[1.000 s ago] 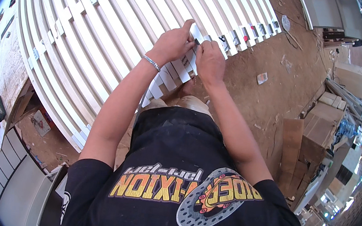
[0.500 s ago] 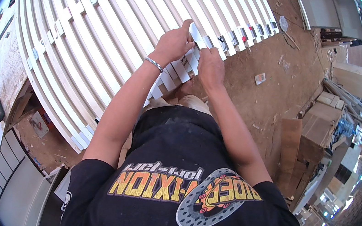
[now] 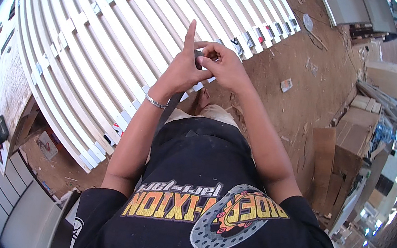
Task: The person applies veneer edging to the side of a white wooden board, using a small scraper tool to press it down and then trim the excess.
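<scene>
Dark strip point(image 3: 198, 55) pinched in R hand point(image 3: 229, 68), L hand point(image 3: 183, 72) grip unclear, index apart; slat ends point(image 3: 260, 40) by open floor point(image 3: 296, 59).

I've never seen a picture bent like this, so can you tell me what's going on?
There's no robot here. A person wears a camera on their head, looking down, and its wide round lens bends straight things. You see their left hand, with a silver bracelet on that wrist, and their right hand. Between the hands is a small dark piece; exactly how it's gripped is hard to see. Beyond lie rows of long, pale slats. On the right are cardboard boxes and a brown floor.
</scene>
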A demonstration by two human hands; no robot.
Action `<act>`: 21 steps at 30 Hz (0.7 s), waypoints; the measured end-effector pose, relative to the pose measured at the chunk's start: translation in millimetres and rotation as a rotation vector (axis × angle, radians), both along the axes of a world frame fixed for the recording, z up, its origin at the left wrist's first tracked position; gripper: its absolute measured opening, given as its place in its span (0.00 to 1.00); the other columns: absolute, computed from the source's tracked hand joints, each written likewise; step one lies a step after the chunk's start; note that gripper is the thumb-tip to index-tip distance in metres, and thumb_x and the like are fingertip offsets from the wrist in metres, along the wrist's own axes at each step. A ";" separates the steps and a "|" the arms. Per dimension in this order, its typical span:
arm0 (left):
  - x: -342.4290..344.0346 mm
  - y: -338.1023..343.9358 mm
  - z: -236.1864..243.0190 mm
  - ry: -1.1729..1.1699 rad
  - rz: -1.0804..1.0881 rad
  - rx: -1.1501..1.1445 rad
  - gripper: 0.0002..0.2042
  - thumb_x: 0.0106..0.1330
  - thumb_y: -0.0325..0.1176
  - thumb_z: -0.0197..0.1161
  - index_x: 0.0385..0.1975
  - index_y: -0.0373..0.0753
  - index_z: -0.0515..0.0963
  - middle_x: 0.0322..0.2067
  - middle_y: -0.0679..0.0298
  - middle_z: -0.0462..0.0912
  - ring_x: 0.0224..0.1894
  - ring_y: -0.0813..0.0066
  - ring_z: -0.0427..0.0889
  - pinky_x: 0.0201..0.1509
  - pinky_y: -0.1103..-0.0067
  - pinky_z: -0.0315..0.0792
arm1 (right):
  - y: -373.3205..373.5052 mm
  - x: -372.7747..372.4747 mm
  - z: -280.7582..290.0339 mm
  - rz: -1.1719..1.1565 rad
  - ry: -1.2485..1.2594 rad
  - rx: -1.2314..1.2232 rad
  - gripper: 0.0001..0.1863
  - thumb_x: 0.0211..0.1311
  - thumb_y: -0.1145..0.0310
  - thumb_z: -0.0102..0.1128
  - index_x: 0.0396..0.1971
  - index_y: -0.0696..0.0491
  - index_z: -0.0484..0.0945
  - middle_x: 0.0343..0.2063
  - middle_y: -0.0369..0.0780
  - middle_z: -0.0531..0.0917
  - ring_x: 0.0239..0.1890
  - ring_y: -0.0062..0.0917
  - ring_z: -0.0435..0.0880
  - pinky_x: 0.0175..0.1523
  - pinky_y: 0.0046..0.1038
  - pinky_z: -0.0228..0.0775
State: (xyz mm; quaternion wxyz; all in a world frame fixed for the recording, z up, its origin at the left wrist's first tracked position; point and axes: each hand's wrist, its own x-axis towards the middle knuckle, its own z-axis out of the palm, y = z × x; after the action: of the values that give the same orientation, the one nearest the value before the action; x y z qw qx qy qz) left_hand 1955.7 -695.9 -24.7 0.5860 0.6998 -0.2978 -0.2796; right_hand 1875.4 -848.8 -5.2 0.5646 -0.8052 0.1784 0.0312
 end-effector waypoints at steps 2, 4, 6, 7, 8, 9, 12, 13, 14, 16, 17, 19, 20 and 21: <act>-3.6 7.6 33.7 0.184 -0.031 0.121 0.51 0.65 0.39 0.77 0.79 0.34 0.45 0.54 0.49 0.86 0.45 0.64 0.90 0.51 0.70 0.83 | -12.8 -3.4 0.7 -0.016 0.039 0.219 0.10 0.69 0.67 0.69 0.42 0.57 0.80 0.34 0.38 0.86 0.35 0.21 0.84 0.44 0.27 0.76; -7.2 16.6 43.4 0.322 -0.051 0.180 0.37 0.71 0.39 0.73 0.72 0.30 0.61 0.47 0.53 0.88 0.40 0.71 0.90 0.47 0.74 0.83 | -26.7 -6.6 2.9 -0.012 0.079 0.438 0.10 0.71 0.67 0.68 0.41 0.57 0.78 0.33 0.39 0.85 0.35 0.20 0.84 0.43 0.24 0.75; -12.8 30.2 29.5 0.425 -0.078 0.180 0.21 0.76 0.38 0.67 0.59 0.27 0.77 0.38 0.58 0.90 0.35 0.77 0.88 0.43 0.78 0.82 | -30.9 -9.1 17.4 0.009 0.067 0.503 0.08 0.73 0.69 0.66 0.40 0.55 0.76 0.32 0.38 0.85 0.35 0.20 0.85 0.42 0.24 0.77; -20.7 31.8 33.8 0.442 -0.034 0.166 0.16 0.78 0.38 0.65 0.52 0.28 0.79 0.36 0.60 0.90 0.35 0.78 0.88 0.42 0.78 0.81 | -34.1 -11.5 17.0 0.012 0.077 0.530 0.07 0.74 0.69 0.65 0.40 0.54 0.75 0.33 0.36 0.85 0.35 0.18 0.84 0.42 0.23 0.77; -30.4 32.4 39.7 0.459 0.008 0.152 0.14 0.79 0.38 0.63 0.46 0.29 0.82 0.33 0.62 0.89 0.35 0.79 0.88 0.41 0.79 0.81 | -37.4 -14.4 16.7 0.013 0.089 0.557 0.07 0.74 0.70 0.65 0.40 0.53 0.75 0.33 0.35 0.85 0.34 0.17 0.84 0.41 0.22 0.77; -38.2 31.4 45.5 0.475 0.050 0.138 0.15 0.81 0.38 0.60 0.40 0.30 0.84 0.31 0.64 0.89 0.35 0.80 0.87 0.41 0.79 0.81 | -40.6 -18.2 16.8 0.061 0.084 0.604 0.07 0.73 0.69 0.66 0.42 0.55 0.78 0.34 0.36 0.86 0.35 0.18 0.85 0.43 0.23 0.78; -56.0 26.6 61.2 0.456 0.050 0.142 0.16 0.80 0.39 0.62 0.39 0.29 0.85 0.31 0.64 0.89 0.34 0.81 0.87 0.40 0.79 0.81 | -41.6 -29.5 16.5 0.321 0.177 0.552 0.13 0.72 0.64 0.69 0.45 0.59 0.82 0.36 0.40 0.88 0.36 0.20 0.86 0.43 0.25 0.79; -60.7 24.9 67.9 0.363 0.066 0.242 0.16 0.80 0.39 0.63 0.38 0.29 0.85 0.29 0.63 0.89 0.32 0.81 0.87 0.39 0.79 0.81 | -43.4 -31.7 14.6 0.332 0.169 0.593 0.15 0.70 0.64 0.72 0.46 0.60 0.85 0.36 0.39 0.89 0.36 0.20 0.86 0.43 0.24 0.80; -65.4 25.4 71.2 0.295 0.038 0.295 0.16 0.79 0.39 0.63 0.38 0.29 0.85 0.29 0.62 0.89 0.32 0.80 0.88 0.39 0.78 0.81 | -46.2 -35.2 15.0 0.358 0.186 0.612 0.14 0.69 0.65 0.73 0.46 0.60 0.85 0.36 0.38 0.89 0.36 0.19 0.86 0.43 0.24 0.80; -75.7 29.0 76.9 0.161 -0.015 0.404 0.15 0.79 0.38 0.63 0.38 0.30 0.85 0.28 0.61 0.89 0.32 0.78 0.89 0.39 0.78 0.81 | -49.6 -41.6 18.0 0.416 0.219 0.653 0.13 0.68 0.66 0.73 0.45 0.61 0.85 0.34 0.37 0.89 0.35 0.19 0.86 0.42 0.24 0.79; -82.8 28.4 81.7 0.181 -0.039 0.395 0.14 0.79 0.38 0.64 0.39 0.30 0.84 0.29 0.60 0.90 0.32 0.77 0.89 0.39 0.78 0.82 | -52.8 -46.2 14.8 0.449 0.259 0.726 0.13 0.68 0.67 0.73 0.44 0.61 0.85 0.34 0.38 0.89 0.34 0.19 0.86 0.42 0.24 0.80; -96.7 26.9 93.1 0.218 -0.090 0.381 0.13 0.78 0.38 0.64 0.40 0.32 0.84 0.30 0.59 0.90 0.33 0.74 0.91 0.40 0.77 0.82 | -60.1 -56.4 5.1 0.512 0.334 0.876 0.12 0.67 0.68 0.73 0.43 0.60 0.86 0.33 0.38 0.89 0.33 0.20 0.87 0.41 0.23 0.80; -104.8 26.4 96.4 0.210 -0.110 0.390 0.13 0.78 0.38 0.64 0.40 0.32 0.84 0.30 0.59 0.90 0.34 0.74 0.91 0.40 0.77 0.82 | -59.6 -63.4 -5.9 0.548 0.335 0.990 0.11 0.67 0.69 0.73 0.42 0.60 0.86 0.32 0.38 0.89 0.33 0.20 0.87 0.40 0.23 0.80; -113.1 26.4 99.7 0.203 -0.133 0.398 0.12 0.78 0.37 0.64 0.41 0.33 0.84 0.30 0.59 0.90 0.34 0.73 0.91 0.41 0.77 0.83 | -57.3 -72.8 -21.5 0.581 0.335 1.104 0.10 0.67 0.69 0.73 0.41 0.59 0.86 0.32 0.39 0.89 0.32 0.21 0.88 0.39 0.23 0.80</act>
State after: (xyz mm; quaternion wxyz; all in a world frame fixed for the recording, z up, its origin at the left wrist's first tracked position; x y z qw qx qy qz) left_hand 1842.7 -669.5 75.0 0.4437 0.7487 -0.2216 -0.4399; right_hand 1802.6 -906.1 -26.7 0.8288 -0.3961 -0.0035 0.3952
